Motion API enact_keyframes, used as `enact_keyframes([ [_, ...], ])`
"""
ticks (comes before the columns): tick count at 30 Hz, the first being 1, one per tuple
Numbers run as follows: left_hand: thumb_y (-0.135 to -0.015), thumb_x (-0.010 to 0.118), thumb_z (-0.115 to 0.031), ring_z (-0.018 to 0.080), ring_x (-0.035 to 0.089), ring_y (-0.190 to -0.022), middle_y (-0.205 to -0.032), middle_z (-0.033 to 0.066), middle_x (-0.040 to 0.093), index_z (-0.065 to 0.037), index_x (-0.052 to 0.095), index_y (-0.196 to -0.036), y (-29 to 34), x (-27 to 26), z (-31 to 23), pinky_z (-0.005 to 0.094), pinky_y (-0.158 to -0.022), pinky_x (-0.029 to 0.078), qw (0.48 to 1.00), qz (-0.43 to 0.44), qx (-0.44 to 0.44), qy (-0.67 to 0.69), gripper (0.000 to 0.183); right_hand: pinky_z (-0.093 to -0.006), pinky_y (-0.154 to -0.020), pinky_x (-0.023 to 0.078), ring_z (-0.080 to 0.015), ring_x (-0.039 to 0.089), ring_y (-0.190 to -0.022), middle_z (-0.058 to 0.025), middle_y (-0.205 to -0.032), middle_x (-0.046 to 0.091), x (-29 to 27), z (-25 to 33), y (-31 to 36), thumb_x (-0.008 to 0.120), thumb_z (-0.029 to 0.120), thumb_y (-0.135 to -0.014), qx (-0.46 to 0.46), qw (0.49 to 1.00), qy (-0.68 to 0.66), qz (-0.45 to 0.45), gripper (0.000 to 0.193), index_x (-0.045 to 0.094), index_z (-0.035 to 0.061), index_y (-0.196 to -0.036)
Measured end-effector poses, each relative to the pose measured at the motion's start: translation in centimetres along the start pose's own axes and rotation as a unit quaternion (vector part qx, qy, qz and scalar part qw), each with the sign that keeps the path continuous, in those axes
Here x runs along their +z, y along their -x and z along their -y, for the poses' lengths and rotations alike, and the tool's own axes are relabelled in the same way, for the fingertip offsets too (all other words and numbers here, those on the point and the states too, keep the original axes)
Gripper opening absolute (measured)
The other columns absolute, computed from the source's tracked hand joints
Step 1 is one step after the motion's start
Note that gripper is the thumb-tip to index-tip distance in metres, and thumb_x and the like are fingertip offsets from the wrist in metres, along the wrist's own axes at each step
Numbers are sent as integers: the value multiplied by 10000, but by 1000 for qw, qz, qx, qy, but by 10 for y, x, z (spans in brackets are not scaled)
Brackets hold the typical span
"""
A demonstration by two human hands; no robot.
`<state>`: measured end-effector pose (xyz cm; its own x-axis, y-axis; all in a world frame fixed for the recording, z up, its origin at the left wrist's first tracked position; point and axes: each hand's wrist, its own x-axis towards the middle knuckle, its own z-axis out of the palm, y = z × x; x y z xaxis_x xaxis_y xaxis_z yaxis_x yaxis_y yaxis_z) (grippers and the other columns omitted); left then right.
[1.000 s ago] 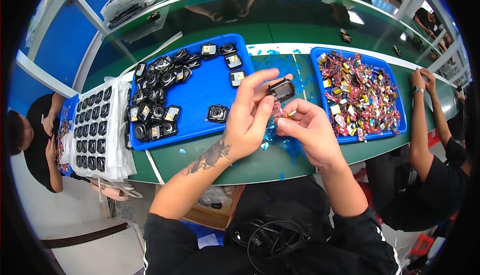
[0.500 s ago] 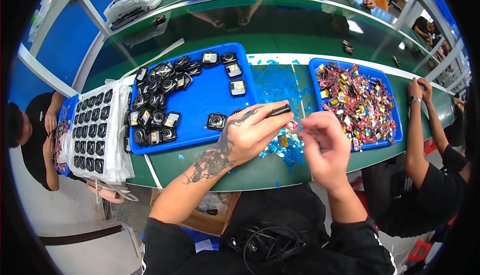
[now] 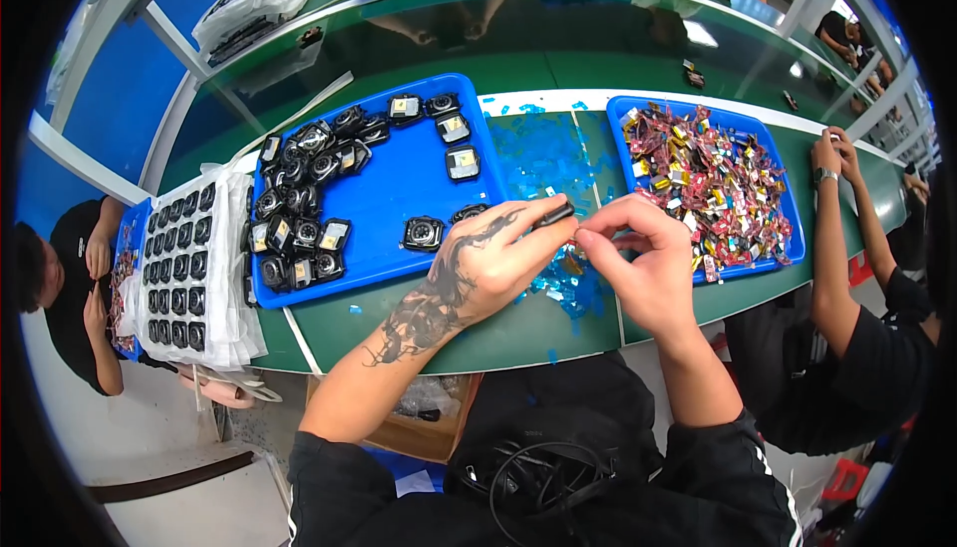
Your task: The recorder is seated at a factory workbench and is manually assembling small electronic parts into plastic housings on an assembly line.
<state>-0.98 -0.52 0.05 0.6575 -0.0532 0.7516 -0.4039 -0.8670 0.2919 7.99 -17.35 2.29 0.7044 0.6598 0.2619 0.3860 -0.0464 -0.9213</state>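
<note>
My left hand point(image 3: 488, 266), at the end of a tattooed forearm, grips a black watch case point(image 3: 554, 214) seen edge-on between thumb and fingers. Thumb and forefinger of my right hand point(image 3: 653, 260) are pinched together right beside the case; whatever they hold is too small or hidden. Under both hands lie scattered bits of shiny blue film point(image 3: 570, 293). To the left, a blue tray point(image 3: 384, 198) carries many similar watch cases point(image 3: 299, 188), heaped along its left side. A second blue tray point(image 3: 615, 143), on the right, is heaped with small wired batteries point(image 3: 708, 198).
White foam trays point(image 3: 214, 278) of black cases stand stacked at far left. Behind the trays runs a green conveyor point(image 3: 558, 54) bearing a few small parts. Co-workers sit left, right and across. Below the table edge is a cardboard box point(image 3: 439, 432).
My right hand has moved left and its fingers have closed to a pinch beside the watch case. The left hand still holds the case. The whole view has shifted slightly.
</note>
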Motion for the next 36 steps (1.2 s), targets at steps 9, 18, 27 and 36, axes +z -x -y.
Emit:
enact_keyframes([
  [9, -880, 678, -68, 135, 667, -831, -928, 93, 684, 56, 655, -967, -3, -4, -3, 262, -764, 568, 699, 119, -468, 528, 153, -202, -715, 454, -67, 580, -825, -28, -900, 637, 5, -15, 7, 664, 56, -883, 117, 939, -324, 13, 114, 620, -3, -971],
  [18, -899, 608, -2, 170, 621, -1052, -1149, 142, 635, 64, 601, -1169, -5, 0, -19, 299, -907, 522, 809, 52, -381, 444, 277, -201, -698, 485, -70, 569, -872, -40, -958, 597, 17, -12, 9, 674, -20, -844, 9, 982, -164, -91, 241, 578, -1, -1064],
  [27, -928, 486, 51, 211, 529, -1210, -1328, 163, 510, 31, 341, -1431, -3, 3, -14, 334, -1027, 435, 774, 27, -347, 528, 524, -189, -695, 464, -61, 585, -797, -35, -892, 623, 13, -21, 2, 683, -41, -837, 60, 953, -290, -70, 287, 522, 13, -1069],
  [36, -918, 466, 72, 190, 545, -1191, -1288, 154, 549, 38, 372, -1408, -3, 4, -11, 319, -1023, 431, 783, 11, -348, 515, 501, -185, -670, 456, -58, 578, -769, -45, -878, 619, 17, -18, 4, 696, -55, -816, 28, 971, -223, -84, 286, 515, 18, -1025],
])
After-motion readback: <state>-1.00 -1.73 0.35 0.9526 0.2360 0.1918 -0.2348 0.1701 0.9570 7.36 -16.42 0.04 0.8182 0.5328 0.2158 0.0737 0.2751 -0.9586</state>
